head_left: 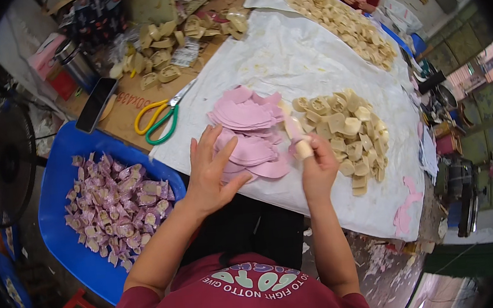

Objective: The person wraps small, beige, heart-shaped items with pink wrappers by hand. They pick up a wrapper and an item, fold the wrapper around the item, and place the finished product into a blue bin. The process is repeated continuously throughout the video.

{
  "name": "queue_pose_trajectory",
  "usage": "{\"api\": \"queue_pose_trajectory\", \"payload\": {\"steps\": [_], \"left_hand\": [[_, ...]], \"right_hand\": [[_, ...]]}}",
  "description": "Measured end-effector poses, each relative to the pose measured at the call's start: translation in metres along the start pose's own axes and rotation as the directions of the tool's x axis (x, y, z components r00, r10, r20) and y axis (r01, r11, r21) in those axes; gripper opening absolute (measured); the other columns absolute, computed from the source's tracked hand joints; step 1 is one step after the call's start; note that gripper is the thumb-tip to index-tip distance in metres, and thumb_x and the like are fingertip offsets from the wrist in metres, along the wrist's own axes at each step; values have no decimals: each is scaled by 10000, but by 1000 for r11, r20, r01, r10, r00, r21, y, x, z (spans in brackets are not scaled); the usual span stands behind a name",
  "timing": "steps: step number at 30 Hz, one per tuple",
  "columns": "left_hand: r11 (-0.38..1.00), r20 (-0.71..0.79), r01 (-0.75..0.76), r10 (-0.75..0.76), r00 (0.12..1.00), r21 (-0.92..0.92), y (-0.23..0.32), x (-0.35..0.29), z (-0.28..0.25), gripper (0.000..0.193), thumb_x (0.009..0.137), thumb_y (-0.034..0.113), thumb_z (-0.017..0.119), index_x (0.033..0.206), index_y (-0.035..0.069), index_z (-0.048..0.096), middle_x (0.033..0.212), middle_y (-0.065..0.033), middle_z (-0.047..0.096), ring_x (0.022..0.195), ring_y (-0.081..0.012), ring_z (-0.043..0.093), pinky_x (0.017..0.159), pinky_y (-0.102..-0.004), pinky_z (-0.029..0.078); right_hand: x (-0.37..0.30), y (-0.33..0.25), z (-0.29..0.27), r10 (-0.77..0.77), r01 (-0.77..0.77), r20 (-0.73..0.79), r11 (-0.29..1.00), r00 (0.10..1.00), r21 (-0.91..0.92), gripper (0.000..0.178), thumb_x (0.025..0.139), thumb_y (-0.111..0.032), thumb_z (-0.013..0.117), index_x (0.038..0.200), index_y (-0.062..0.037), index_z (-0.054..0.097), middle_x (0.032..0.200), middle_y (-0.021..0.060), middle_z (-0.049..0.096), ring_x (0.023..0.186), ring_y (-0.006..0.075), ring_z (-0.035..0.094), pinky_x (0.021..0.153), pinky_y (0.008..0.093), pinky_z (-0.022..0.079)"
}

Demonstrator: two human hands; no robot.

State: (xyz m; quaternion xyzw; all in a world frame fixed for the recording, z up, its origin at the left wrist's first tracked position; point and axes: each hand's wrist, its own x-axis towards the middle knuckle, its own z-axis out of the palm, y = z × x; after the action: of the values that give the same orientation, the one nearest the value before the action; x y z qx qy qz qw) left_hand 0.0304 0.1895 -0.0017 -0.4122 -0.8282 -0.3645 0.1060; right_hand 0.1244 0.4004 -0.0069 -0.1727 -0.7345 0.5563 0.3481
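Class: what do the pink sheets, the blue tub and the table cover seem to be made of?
Pink sheets: thin, matte, probably paper or film; they lie flat and fan out.
Blue tub: moulded plastic, smooth and slightly glossy.
Table cover: crinkled white sheet, likely plastic or coated paper; creased and stained.

Both bare forearms rise from the lower edge out of dark red sleeves, elbows bent. The left hand point(212, 172) is held open, palm down, its fingers spread and pointing up and away from the body. The right hand point(318, 168) is raised beside it, its fingers curled in and pinched together at the tips.
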Motion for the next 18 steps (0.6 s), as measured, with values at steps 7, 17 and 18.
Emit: {"api": "queue_pose_trajectory", "payload": {"steps": [7, 17, 18], "left_hand": [[-23, 526, 565, -396, 752, -825, 24, 8, 16, 366, 971, 221, 554, 1244, -22, 574, 1190, -115, 625, 1039, -201, 631, 826, -326, 559], [-303, 506, 408, -441, 741, -861, 20, 17, 12, 409, 976, 212, 518, 1268, -75, 501, 1233, -240, 574, 1130, -284, 597, 888, -358, 566], [-344, 511, 387, -437, 740, -855, 20, 17, 13, 405, 975, 214, 517, 1260, -74, 507, 1235, -243, 569, 1133, -288, 595, 895, -354, 562]], "right_hand": [[-19, -27, 8, -299, 380, 313, 893, 902, -242, 341, 722, 48, 607, 1056, -16, 628, 1057, 162, 618, 971, 329, 600, 840, 406, 495], [29, 2, -45, -20, 595, 647, 418, 762, -687, 338, 739, -12, 591, 1071, -65, 625, 1046, 102, 599, 998, 262, 552, 850, 399, 407], [28, 5, -51, -6, 571, 625, 414, 780, -709, 335, 728, -2, 596, 1055, -67, 630, 1027, 98, 597, 986, 260, 554, 838, 402, 408]]}}
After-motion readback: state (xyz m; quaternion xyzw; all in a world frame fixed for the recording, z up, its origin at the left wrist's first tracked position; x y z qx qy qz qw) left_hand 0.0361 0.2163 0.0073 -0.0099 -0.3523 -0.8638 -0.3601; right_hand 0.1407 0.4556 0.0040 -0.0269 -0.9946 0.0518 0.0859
